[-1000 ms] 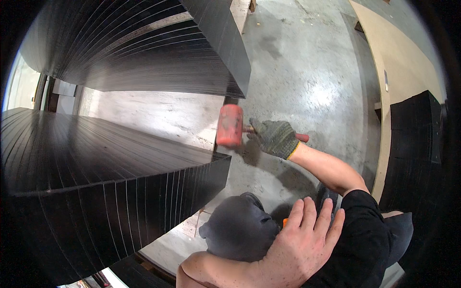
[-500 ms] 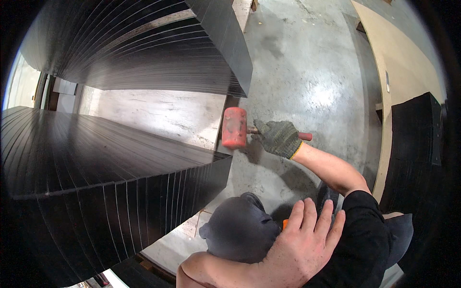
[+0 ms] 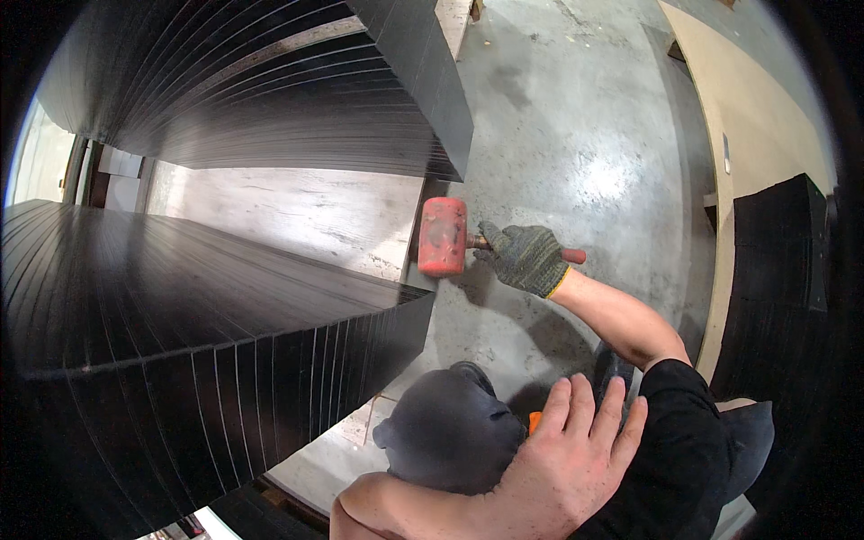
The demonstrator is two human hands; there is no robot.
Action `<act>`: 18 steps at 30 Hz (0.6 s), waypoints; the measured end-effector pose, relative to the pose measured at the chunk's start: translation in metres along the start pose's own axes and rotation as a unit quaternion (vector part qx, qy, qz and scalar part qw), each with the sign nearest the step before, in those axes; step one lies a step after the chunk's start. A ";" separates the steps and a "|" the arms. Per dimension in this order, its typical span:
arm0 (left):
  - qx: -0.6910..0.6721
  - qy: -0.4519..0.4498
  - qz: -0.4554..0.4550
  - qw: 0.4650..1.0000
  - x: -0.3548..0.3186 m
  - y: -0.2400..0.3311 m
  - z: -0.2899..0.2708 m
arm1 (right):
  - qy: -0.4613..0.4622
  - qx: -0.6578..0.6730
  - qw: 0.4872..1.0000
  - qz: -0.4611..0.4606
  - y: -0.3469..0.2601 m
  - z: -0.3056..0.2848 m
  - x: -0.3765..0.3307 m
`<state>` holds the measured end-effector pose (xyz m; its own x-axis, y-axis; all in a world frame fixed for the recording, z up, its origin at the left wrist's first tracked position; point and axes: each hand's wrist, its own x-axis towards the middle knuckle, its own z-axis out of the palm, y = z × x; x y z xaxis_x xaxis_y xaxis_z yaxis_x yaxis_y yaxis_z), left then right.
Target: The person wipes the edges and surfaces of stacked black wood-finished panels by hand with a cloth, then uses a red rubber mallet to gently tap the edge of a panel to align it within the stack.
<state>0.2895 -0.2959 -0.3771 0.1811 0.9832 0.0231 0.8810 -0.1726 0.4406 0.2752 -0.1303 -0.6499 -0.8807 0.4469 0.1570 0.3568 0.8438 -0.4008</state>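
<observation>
My right hand (image 3: pixel 525 259), in a dark grey knitted glove with a yellow cuff edge, is closed round the handle of a mallet (image 3: pixel 442 238). The mallet has a scuffed red head, held level by the gap between two stacks of black panels. It appears apart from both the far stack (image 3: pixel 418 85) and the near stack (image 3: pixel 360 351). My bare left hand (image 3: pixel 571 463) lies across in front of my body, fingers stretched and spread, holding nothing. Below it show my dark clothes and a small orange patch (image 3: pixel 535 421) I cannot identify.
A pale board (image 3: pixel 297 211) lies between the stacks. Grey concrete floor (image 3: pixel 576 117) runs beyond my right hand. On the right stand a long beige board (image 3: pixel 765 108) and another black stack (image 3: pixel 778 252). My grey-clad knee (image 3: pixel 454 427) is beside the near stack.
The mallet head has shifted very slightly up and to the right, with my right hand still round the handle. My left hand has stayed nearly still.
</observation>
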 end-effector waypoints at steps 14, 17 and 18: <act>-0.011 -0.027 0.035 0.999 0.001 -0.001 0.001 | 0.011 0.040 0.999 0.030 -0.001 -0.007 0.006; -0.042 0.001 0.004 0.999 0.004 0.000 -0.003 | -0.020 0.004 1.000 0.009 -0.002 -0.007 0.004; -0.059 0.002 -0.006 0.998 0.005 -0.001 -0.003 | -0.039 -0.009 0.999 0.012 -0.003 -0.008 0.004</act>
<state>0.2885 -0.2908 -0.3746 0.1685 0.9855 0.0194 0.8259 -0.1519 0.5429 0.2728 -0.1287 -0.6410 -0.8934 0.4427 0.0769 0.3822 0.8387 -0.3878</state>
